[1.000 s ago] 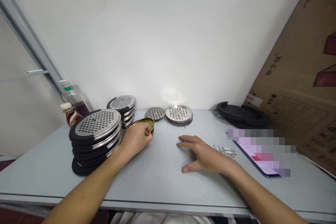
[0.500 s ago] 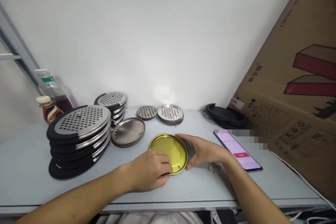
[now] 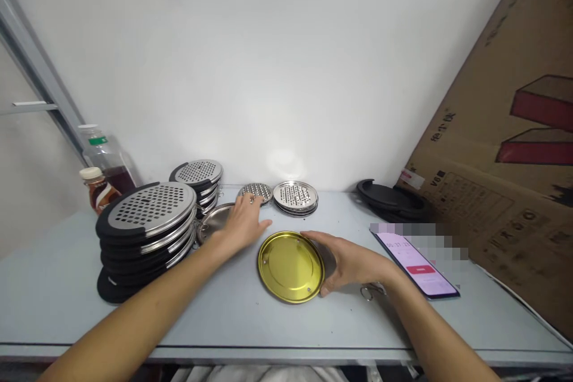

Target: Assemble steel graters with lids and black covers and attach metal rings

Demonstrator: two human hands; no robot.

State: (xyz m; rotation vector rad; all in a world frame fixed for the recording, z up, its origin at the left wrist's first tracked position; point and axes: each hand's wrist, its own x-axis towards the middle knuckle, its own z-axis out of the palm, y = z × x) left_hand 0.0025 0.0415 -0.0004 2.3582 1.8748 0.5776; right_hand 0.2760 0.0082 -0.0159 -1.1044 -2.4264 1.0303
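Observation:
A round gold metal plate (image 3: 290, 271) with a raised rim and small holes lies on the table in front of me. My right hand (image 3: 351, 259) curves around its right edge, fingers at the far rim and thumb at the near rim. My left hand (image 3: 244, 221) is stretched out with the thumb apart, its fingertips over the near edge of a small metal grater disc (image 3: 262, 192). Nothing shows in its grasp. Beside that disc lies a stack of larger silver grater discs (image 3: 295, 196). Silver round plates (image 3: 213, 224) lie partly hidden behind my left hand.
A tall stack of black-rimmed perforated discs (image 3: 150, 209) stands at left, a smaller stack (image 3: 199, 173) behind it. Two bottles (image 3: 99, 188) stand beyond. On the right are black rings (image 3: 391, 200), a phone (image 3: 418, 265), a wire ring (image 3: 367, 292) and a large carton (image 3: 501, 191).
My left hand has let go of the gold plate and moved away to the small grater disc. The right hand stays at the plate's edge. The view has shifted slightly.

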